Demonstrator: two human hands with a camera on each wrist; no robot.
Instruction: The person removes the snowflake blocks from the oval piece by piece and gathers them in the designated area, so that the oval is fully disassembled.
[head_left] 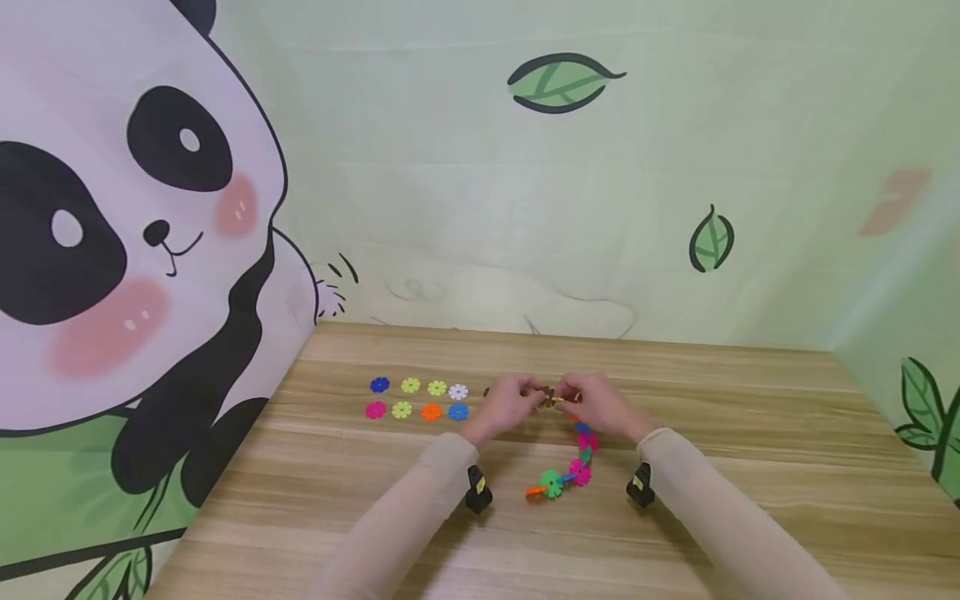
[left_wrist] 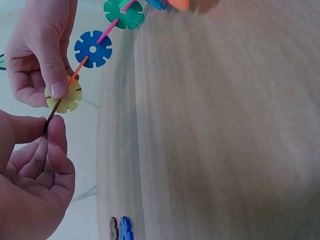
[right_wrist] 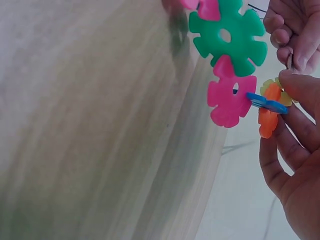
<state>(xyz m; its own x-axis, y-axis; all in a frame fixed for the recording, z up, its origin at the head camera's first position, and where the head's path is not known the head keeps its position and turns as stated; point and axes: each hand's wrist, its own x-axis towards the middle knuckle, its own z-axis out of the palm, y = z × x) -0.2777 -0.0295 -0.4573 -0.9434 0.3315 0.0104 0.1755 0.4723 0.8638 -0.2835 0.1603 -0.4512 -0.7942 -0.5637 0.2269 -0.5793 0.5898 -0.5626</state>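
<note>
My left hand (head_left: 510, 404) pinches a brown notched disc (left_wrist: 52, 117) between thumb and fingertips, seen edge-on in the left wrist view. The brown disc's edge meets a yellow disc (left_wrist: 73, 98). My right hand (head_left: 600, 404) pinches that yellow disc at the end of a chain of interlocked flower-shaped discs. Beyond the yellow one come an orange disc (right_wrist: 268, 125), a blue disc (right_wrist: 275, 106), a pink disc (right_wrist: 225, 97) and a green disc (right_wrist: 245, 35). In the head view the chain curves down toward me, with another green disc (head_left: 552, 483) and an orange disc (head_left: 536, 491) at its near end.
Loose discs lie in two rows left of my hands, among them a dark blue disc (head_left: 380, 384), a white disc (head_left: 458, 392) and an orange disc (head_left: 431, 412). The wooden table (head_left: 300, 517) meets a panda-printed backdrop (head_left: 450, 167) behind.
</note>
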